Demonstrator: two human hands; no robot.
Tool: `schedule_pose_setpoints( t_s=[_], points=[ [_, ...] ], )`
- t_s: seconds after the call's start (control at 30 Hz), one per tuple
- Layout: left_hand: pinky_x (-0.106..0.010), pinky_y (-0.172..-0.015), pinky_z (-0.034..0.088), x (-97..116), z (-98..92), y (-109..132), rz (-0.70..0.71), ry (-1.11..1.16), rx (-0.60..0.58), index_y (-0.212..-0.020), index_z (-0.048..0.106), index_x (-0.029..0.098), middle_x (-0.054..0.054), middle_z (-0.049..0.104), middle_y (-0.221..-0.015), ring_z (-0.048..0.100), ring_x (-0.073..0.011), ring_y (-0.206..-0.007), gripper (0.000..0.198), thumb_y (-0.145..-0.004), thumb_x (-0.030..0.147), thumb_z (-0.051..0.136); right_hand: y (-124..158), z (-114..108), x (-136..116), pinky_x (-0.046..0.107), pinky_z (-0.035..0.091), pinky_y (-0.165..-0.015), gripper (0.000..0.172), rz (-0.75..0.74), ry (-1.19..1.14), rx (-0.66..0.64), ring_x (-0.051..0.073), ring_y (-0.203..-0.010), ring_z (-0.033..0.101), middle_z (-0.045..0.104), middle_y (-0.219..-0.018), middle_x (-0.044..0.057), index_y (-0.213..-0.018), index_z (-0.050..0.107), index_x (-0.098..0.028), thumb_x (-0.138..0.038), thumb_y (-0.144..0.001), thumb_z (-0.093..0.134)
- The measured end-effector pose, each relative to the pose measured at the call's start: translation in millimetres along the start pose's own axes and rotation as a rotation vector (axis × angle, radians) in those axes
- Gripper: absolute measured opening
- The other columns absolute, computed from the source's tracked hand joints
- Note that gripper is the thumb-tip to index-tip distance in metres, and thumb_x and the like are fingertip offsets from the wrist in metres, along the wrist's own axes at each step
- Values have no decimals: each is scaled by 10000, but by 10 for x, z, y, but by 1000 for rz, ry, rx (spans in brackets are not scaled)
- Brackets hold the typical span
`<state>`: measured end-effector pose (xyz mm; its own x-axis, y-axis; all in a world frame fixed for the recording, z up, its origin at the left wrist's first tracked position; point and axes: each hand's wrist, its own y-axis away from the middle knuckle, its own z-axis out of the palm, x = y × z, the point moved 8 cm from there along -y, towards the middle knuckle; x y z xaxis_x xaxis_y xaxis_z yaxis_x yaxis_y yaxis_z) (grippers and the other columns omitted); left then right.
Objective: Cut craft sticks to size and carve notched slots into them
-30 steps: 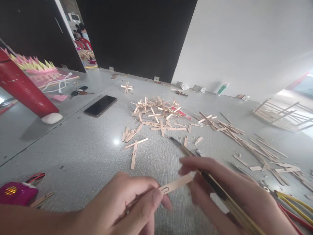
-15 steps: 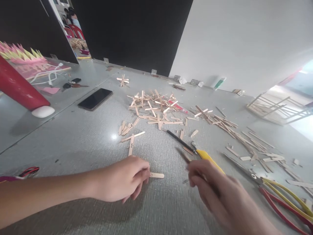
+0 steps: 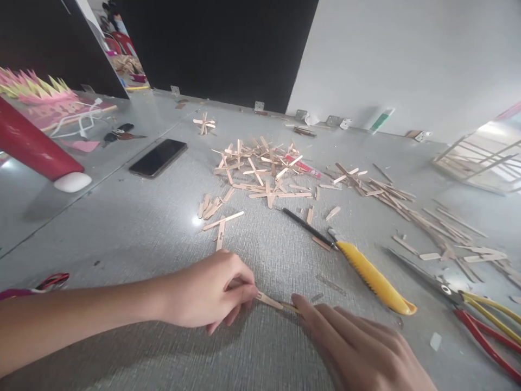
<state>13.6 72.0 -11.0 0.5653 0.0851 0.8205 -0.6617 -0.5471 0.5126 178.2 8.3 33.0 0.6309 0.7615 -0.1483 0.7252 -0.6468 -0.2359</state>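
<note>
My left hand (image 3: 222, 293) pinches a pale wooden craft stick (image 3: 269, 301), low over the tabletop. My right hand (image 3: 350, 339) is closed on a thin wooden stick (image 3: 290, 307); its tip meets the craft stick's free end, and the rest is hidden under my fingers. Beyond my left hand, two craft sticks (image 3: 222, 225) lie crossed in a T shape. A yellow-handled utility knife (image 3: 370, 274) rests past my right hand, beside a slim black rod (image 3: 307, 227).
A heap of crossed craft sticks (image 3: 260, 163) spreads across the middle. Scissors (image 3: 451, 293) with red and yellow handles lie at right, near loose sticks (image 3: 411, 212). At left are a phone (image 3: 158, 157) and a red cylinder (image 3: 36, 141). A black panel (image 3: 220, 49) stands behind.
My right hand has come down and its stick's tip now meets the craft stick, which has tilted. The utility knife's handle is now uncovered. The view has shifted slightly.
</note>
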Motion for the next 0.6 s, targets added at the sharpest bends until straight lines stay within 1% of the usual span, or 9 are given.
schedule_pose_setpoints(
  t_s=[0.13,0.3,0.5,0.6],
  points=[
    [-160,-433,393,8,-6,7,-24,-13,1,-664,521,174,19,578,-576,491,-58,-373,463,-1064,386,422,18,38,-17,257,589,-619,397,-7,0,-2,173,-684,724,743,-877,86,-1381,515,-64,-101,-1062,281],
    [-179,-436,417,-6,-8,-4,-1,-19,-11,-667,528,178,10,588,-594,524,-83,-397,463,-1054,417,439,9,57,-33,244,561,-572,400,-9,18,-20,162,-650,703,724,-837,67,-1369,520,-63,-99,-1054,275],
    [-160,-408,397,-21,4,-3,28,-20,-2,-676,514,183,14,580,-586,518,-82,-397,452,-1063,403,433,-8,69,-53,242,563,-559,412,-18,17,-33,155,-631,704,721,-839,68,-1365,523,-43,-103,-1052,262],
    [-152,-401,391,-23,5,4,30,-27,4,-683,523,181,13,589,-595,518,-77,-395,453,-1069,396,424,12,69,-47,242,576,-576,412,-10,15,-36,157,-645,716,726,-846,70,-1361,525,-44,-108,-1057,255]
  ],
)
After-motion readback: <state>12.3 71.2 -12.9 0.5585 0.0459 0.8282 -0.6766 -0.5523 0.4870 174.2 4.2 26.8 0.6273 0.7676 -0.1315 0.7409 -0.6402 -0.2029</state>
